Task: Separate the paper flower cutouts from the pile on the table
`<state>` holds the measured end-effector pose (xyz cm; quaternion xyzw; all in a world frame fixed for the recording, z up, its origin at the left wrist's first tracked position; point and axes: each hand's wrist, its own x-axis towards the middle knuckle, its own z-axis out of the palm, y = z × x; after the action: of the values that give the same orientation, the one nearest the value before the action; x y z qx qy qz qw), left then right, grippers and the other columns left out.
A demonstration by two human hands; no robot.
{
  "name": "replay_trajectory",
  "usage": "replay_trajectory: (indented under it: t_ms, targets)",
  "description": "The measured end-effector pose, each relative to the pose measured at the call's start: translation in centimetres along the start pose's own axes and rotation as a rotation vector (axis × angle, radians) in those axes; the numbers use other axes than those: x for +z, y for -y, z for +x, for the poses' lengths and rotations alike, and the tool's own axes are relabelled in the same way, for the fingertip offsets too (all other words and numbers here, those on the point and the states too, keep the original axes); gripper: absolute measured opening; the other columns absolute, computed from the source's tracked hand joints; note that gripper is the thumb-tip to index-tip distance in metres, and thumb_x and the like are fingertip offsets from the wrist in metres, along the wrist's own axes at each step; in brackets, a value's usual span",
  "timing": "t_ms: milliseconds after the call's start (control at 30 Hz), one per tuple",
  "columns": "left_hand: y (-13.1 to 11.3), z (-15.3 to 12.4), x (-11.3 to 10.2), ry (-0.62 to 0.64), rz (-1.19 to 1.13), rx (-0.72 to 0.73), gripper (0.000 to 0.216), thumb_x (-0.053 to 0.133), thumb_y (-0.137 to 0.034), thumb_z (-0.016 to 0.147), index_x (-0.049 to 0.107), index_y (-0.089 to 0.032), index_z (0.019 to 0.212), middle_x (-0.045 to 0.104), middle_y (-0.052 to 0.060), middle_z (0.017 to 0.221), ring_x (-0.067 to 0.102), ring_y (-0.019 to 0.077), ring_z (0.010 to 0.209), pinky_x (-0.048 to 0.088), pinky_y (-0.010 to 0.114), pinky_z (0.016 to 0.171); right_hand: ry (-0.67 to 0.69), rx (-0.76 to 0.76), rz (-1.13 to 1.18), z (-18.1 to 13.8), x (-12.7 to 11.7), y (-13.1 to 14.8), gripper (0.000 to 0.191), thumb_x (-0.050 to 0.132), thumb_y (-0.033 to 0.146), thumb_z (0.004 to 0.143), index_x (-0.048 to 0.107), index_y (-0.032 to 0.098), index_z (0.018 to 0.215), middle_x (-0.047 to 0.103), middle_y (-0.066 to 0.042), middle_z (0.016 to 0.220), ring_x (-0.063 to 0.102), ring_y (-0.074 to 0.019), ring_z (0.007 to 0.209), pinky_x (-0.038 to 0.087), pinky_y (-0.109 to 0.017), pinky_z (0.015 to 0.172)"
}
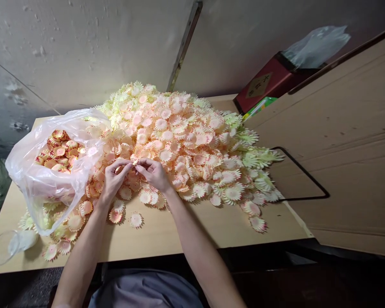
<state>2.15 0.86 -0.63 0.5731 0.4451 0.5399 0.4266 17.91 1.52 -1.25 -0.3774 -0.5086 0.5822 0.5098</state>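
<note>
My left hand (116,174) and my right hand (152,172) meet in front of the pile, fingertips pinched close together. Between them is a small pale piece with toothed edges, likely part of an artificial flower (134,163); its full shape is too small to make out. Right behind and around my hands spreads a large heap of pink, cream and pale green artificial flower petal layers (179,137), round with toothed rims. Beside my left hand stands an open white plastic bag (28,158) holding red-edged petal layers (60,152).
Loose petal layers (136,220) lie on the wooden table (141,246) near its front edge. A clear cup (4,248) lies at the front left. A red box (263,83) and a large cardboard sheet (349,149) with a black wire loop (308,173) border the right side.
</note>
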Motion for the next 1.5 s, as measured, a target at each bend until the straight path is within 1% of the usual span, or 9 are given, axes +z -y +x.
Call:
replay_trajectory:
  t_ms: [133,300,500,600,767,933,1200,1367,1500]
  targets:
    - [0.1,0.0,0.1,-0.025,-0.013,-0.048,0.022,0.071,-0.038,0.082,0.074,-0.017,0.083,0.070,0.005,0.088,0.063,0.0153,0.083,0.049,0.023,0.075,0.014,-0.005,-0.019,0.2,-0.1,-0.3,0.034,0.073,0.050,0.073,0.063,0.018,0.080,0.064,0.000,0.073,0.059,-0.0113,0.065,0.050,-0.025,0.065]
    - [0.5,0.0,0.1,-0.041,-0.040,-0.089,0.027,0.070,-0.043,0.082,0.070,-0.016,0.082,0.063,0.001,0.076,0.053,0.0090,0.063,0.042,0.019,0.058,0.019,-0.016,-0.029,0.2,-0.3,-0.3,0.035,0.069,0.051,0.075,0.060,0.018,0.081,0.059,0.001,0.073,0.054,-0.0107,0.066,0.047,-0.024,0.064]
    - [1.2,0.1,0.2,-0.079,-0.172,-0.131,0.033,0.070,-0.049,0.081,0.062,-0.018,0.079,0.049,-0.005,0.057,0.041,0.0068,0.048,0.035,0.019,0.047,0.075,-0.032,0.072,0.2,-0.9,-0.7,0.024,0.066,0.042,0.080,0.061,0.019,0.084,0.056,0.002,0.076,0.054,-0.0105,0.070,0.047,-0.023,0.068]
    - [1.3,0.1,0.4,-0.076,-0.266,-0.134,0.034,0.071,-0.050,0.080,0.057,-0.019,0.077,0.045,-0.006,0.053,0.040,0.0067,0.046,0.034,0.020,0.046,0.060,-0.032,0.120,0.2,-1.3,-1.0,0.022,0.066,0.041,0.080,0.061,0.020,0.085,0.058,0.001,0.077,0.055,-0.0114,0.072,0.049,-0.025,0.073]
    - [0.9,0.1,1.0,-0.055,-0.440,-0.175,0.036,0.074,-0.049,0.078,0.053,-0.019,0.078,0.044,-0.007,0.052,0.040,0.0057,0.045,0.036,0.019,0.047,0.083,0.017,0.143,-0.2,-1.0,-0.5,0.024,0.066,0.043,0.078,0.058,0.022,0.083,0.058,0.001,0.076,0.056,-0.0118,0.067,0.050,-0.026,0.068]
    - [0.9,0.2,1.4,-0.046,-0.554,-0.210,0.034,0.073,-0.046,0.079,0.052,-0.020,0.080,0.043,-0.009,0.049,0.037,0.0045,0.041,0.036,0.018,0.047,0.096,-0.028,0.088,-0.5,-0.2,0.3,0.027,0.067,0.046,0.076,0.058,0.021,0.082,0.057,0.000,0.077,0.055,-0.0124,0.067,0.049,-0.026,0.062]
    - [1.1,-0.2,0.8,-0.122,-0.214,-0.083,0.030,0.068,-0.047,0.084,0.054,-0.020,0.083,0.050,-0.007,0.052,0.047,0.0073,0.045,0.037,0.020,0.047,-0.039,-0.135,-0.123,-0.4,0.2,0.3,0.031,0.062,0.051,0.083,0.062,0.020,0.086,0.063,-0.003,0.081,0.058,-0.0156,0.076,0.049,-0.029,0.074]
    - [0.2,-0.5,1.0,-0.102,-0.087,-0.015,0.032,0.068,-0.049,0.083,0.058,-0.018,0.082,0.056,-0.003,0.063,0.052,0.0081,0.051,0.041,0.022,0.051,-0.063,-0.166,-0.218,-0.4,0.3,-0.2,0.033,0.075,0.049,0.074,0.060,0.020,0.078,0.057,0.000,0.071,0.052,-0.0138,0.064,0.044,-0.027,0.061]
    - [0.3,-0.3,1.0,-0.126,-0.101,-0.003,0.032,0.066,-0.049,0.084,0.056,-0.019,0.082,0.055,-0.004,0.061,0.051,0.0077,0.048,0.041,0.021,0.050,-0.086,-0.183,-0.217,-0.4,0.5,-0.2,0.027,0.069,0.042,0.081,0.058,0.020,0.073,0.053,0.002,0.065,0.049,-0.0118,0.059,0.040,-0.025,0.056]
